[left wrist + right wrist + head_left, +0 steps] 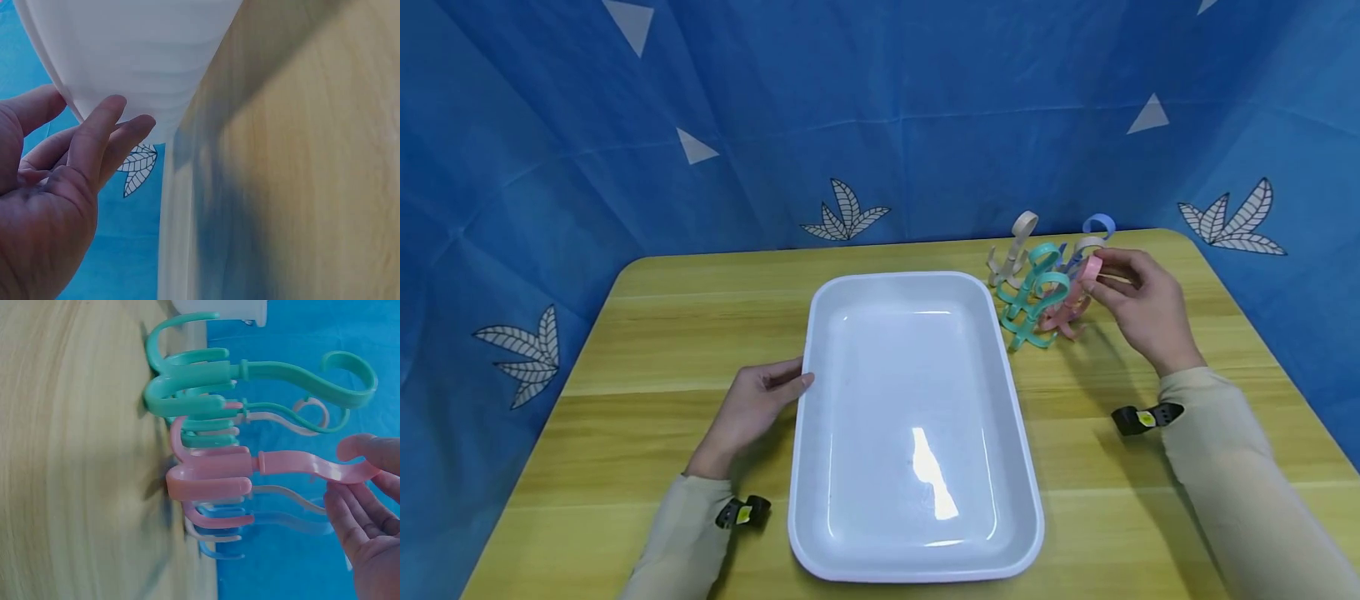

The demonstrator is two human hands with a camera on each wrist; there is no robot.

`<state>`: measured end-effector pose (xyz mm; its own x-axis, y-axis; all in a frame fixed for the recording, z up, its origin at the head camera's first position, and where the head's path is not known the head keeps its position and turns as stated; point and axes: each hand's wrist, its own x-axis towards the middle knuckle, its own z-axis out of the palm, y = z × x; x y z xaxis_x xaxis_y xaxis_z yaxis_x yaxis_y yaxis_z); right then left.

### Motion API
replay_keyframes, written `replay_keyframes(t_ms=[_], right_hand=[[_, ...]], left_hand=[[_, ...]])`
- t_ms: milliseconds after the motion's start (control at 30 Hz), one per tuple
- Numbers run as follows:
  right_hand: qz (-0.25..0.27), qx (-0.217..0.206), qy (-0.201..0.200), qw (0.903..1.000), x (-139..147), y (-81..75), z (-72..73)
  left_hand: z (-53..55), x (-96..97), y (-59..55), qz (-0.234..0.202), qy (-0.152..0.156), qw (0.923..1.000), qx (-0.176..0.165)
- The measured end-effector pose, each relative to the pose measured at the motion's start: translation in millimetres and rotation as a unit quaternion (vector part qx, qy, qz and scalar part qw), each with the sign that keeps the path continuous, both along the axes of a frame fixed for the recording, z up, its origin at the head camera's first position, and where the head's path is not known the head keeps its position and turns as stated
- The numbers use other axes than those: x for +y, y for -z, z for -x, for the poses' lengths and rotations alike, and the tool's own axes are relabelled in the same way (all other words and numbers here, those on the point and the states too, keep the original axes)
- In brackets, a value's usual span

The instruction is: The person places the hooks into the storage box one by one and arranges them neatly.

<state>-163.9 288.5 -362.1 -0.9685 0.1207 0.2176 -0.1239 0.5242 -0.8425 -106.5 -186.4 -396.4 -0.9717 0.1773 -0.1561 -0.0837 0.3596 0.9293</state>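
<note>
A white rectangular tray (887,375) sits on the table. At its left side my left hand (752,408) holds the rim, with the thumb on top and the fingers (103,134) against the outer wall. Over to the right, my right hand (1150,308) pinches the curled top of a pink multi-prong hanging hook (212,467) between thumb and fingers. Its prongs are low by the tabletop; whether they touch it I cannot tell. Right beside it stand green hooks (194,378), with a beige hook (1017,250) and a blue hook (1101,220) farther back, partly overlapped.
The wooden table (685,333) ends at the back against a blue patterned cloth (925,125). The hooks crowd together near the tray's far right corner. Black wrist cameras (745,512) are strapped to both sleeves.
</note>
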Motion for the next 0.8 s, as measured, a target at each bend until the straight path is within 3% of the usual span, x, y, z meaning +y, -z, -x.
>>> replay_keyframes(t_ms=[300,600,800], right_hand=[[0.001,0.007,-0.001,1.0000,7,-13.5,-14.7],[0.034,0.053,-0.016,0.9979,12,-31.6,-30.1],[0.026,0.067,-0.012,0.9974,12,-44.9,-43.9]], left_hand=[[0.5,-0.8,-0.4,0.003,0.002,1.0000,-0.006],[1.1,-1.3,3.0,-0.014,0.002,0.9999,-0.007],[0.9,-1.7,2.9,-0.021,0.002,0.9997,-0.014]])
